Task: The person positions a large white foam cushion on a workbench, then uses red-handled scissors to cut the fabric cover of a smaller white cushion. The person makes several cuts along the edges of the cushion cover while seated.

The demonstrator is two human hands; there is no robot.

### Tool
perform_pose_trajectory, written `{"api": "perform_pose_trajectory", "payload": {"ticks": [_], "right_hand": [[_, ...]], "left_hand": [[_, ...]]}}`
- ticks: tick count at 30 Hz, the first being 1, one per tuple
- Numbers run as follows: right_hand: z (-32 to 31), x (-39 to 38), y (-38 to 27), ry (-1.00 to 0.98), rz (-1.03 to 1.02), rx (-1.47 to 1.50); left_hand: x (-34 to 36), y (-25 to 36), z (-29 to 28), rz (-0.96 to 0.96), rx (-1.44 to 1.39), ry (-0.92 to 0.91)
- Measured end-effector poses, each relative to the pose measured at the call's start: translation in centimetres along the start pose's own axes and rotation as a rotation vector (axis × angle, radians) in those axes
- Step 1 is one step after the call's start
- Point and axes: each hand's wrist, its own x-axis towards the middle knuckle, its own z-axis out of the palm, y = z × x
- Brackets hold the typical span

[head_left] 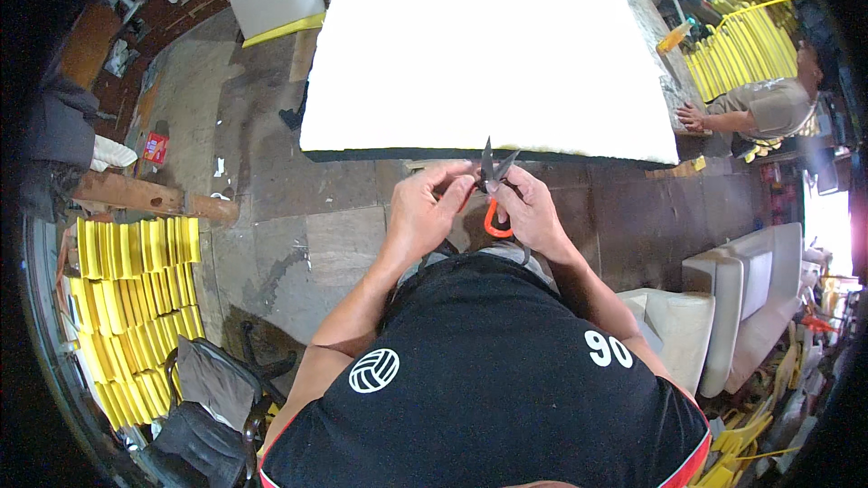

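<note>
In front of my waist I have a pair of scissors (489, 176) with dark blades spread apart and pointing away from me. One orange handle loop hangs below my right hand (528, 214), whose fingers close on the scissors near the pivot. My left hand (429, 210) pinches thumb to fingers at the other side, where a bit of the other red-orange handle shows. Just beyond the blade tips is the near edge of a large white slab (488, 54), so bright that its surface detail is lost; its front side is dark.
A co-worker's hand (693, 117) rests at the slab's right side, near an orange bottle (675, 36). Yellow foam pieces are stacked at left (140, 307) and far right (741, 54). A black chair (203, 425) stands lower left, pale seat parts (741, 298) at right.
</note>
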Motion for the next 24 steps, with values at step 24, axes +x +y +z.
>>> {"api": "perform_pose_trajectory", "payload": {"ticks": [24], "right_hand": [[-0.5,-0.8,2.7,-0.243,-0.347,-0.242]], "left_hand": [[0.8,-3.3,-0.4,0.054,-0.169,-0.204]]}}
